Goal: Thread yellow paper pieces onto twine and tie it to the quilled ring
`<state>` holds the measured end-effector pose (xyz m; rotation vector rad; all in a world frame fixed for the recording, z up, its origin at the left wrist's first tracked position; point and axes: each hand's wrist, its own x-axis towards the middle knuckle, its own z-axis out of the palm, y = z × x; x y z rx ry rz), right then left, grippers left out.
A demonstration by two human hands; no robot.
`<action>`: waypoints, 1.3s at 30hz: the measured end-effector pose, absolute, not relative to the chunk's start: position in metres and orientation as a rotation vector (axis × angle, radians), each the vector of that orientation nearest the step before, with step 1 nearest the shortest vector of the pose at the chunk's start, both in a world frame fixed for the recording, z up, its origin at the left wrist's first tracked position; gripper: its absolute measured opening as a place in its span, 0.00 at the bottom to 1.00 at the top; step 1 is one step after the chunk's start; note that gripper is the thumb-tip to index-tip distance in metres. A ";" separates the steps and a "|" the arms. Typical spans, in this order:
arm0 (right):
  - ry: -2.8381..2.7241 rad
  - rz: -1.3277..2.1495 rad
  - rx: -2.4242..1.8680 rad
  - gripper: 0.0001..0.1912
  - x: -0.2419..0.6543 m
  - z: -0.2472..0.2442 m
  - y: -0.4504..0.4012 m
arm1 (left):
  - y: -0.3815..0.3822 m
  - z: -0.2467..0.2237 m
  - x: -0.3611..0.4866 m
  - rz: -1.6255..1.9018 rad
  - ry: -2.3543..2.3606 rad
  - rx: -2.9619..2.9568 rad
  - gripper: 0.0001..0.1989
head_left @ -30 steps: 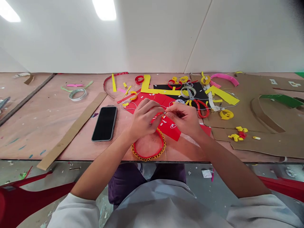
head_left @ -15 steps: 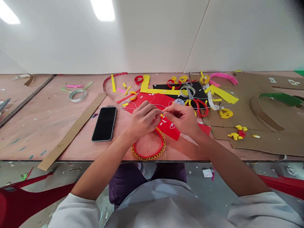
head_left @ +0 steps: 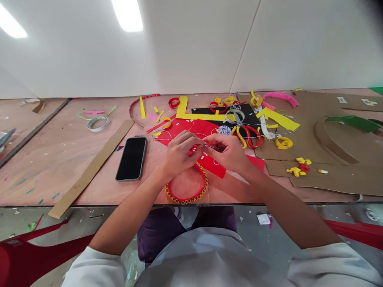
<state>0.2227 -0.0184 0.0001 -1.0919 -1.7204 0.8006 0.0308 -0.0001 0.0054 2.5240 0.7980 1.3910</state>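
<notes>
A black smartphone (head_left: 131, 158) lies on the plywood table (head_left: 60, 167), beside a long, narrow strip of brown cardboard (head_left: 91, 169). Farther left is a white roll of tape (head_left: 98, 123), and on the right side lies a large brown cardboard sheet (head_left: 335, 179).

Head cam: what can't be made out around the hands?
- Head view: the left hand and right hand hide whatever their fingers pinch, so it's unclear how the twine runs there.
- Head view: both hands cover part of the red paper.
- Head view: the white flecks are too small to identify.
</notes>
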 end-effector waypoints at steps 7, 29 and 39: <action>-1.764 0.834 -1.073 0.12 0.222 0.006 -0.022 | 0.000 0.006 0.029 1.403 0.798 2.522 0.07; -1.839 0.480 -1.153 0.04 0.221 0.003 -0.021 | 0.004 0.008 0.024 1.061 0.832 2.514 0.06; -1.824 0.589 -1.149 0.07 0.226 0.007 -0.020 | 0.011 0.001 0.022 1.175 0.750 2.703 0.09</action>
